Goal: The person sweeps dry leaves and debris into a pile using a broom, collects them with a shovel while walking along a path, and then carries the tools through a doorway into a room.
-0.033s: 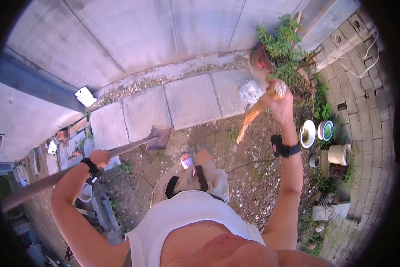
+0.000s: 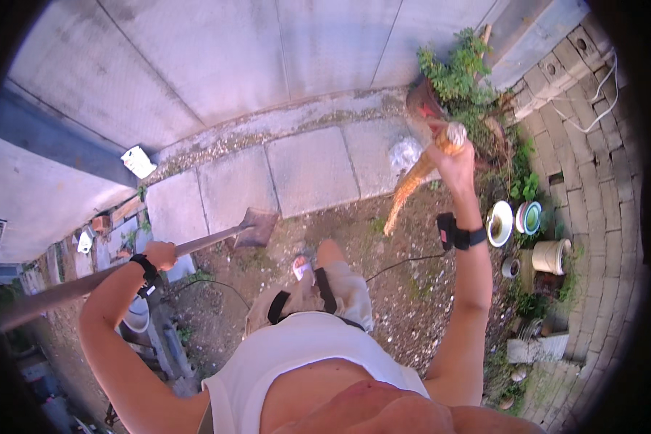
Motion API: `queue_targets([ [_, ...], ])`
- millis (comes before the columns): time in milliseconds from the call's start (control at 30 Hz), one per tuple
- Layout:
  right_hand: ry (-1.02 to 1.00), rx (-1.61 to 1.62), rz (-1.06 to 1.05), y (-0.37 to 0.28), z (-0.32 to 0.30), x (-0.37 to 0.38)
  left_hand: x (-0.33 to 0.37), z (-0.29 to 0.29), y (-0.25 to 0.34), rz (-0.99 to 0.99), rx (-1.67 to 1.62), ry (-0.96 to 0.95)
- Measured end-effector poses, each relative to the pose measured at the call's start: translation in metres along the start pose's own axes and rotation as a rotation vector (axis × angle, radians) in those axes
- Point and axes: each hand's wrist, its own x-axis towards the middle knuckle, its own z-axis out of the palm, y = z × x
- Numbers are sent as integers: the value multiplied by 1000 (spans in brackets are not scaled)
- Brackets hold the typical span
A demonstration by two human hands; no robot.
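Note:
My left hand (image 2: 160,255) is closed round the brown shaft of a shovel (image 2: 256,228). Its square, dirt-coloured blade lies low against the soil beside the paving slabs, and the shaft runs back past my left forearm. Raised at the right, my right hand (image 2: 453,165) grips a long tapering orange-tan thing (image 2: 406,195), rough like bundled fibre, with a pale round top (image 2: 454,133). Its thin end points down and left over the dirt. Its exact kind I cannot make out. Behind that hand, a clear plastic bag (image 2: 405,155) lies on a slab.
Grey slabs (image 2: 311,170) line the pale wall (image 2: 231,50). A potted plant (image 2: 452,69) stands at the far right. Bowls (image 2: 499,223), a cream bucket (image 2: 551,256) and a brick wall (image 2: 593,181) are on the right. A dark cable (image 2: 405,266) crosses the soil.
My right hand has turned slightly, so more of the orange-tan thing shows. My left hand and the shovel have hardly moved; the view has shifted a little.

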Motion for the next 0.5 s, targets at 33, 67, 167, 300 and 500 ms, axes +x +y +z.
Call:
queue_targets([
  [33,35,169,-29,5,8,46,21,-36,-1,36,87,16],
  [67,50,355,-61,0,26,90,36,-64,-4,52,166,20],
  [167,39,401,-113,-2,67,213,90,-145,-11,48,243,65],
  [300,19,402,-130,5,132,349,142,-266,1,59,329,121],
  [500,-61,250,-158,-45,213,522,178,-398,3,61,484,185],
])
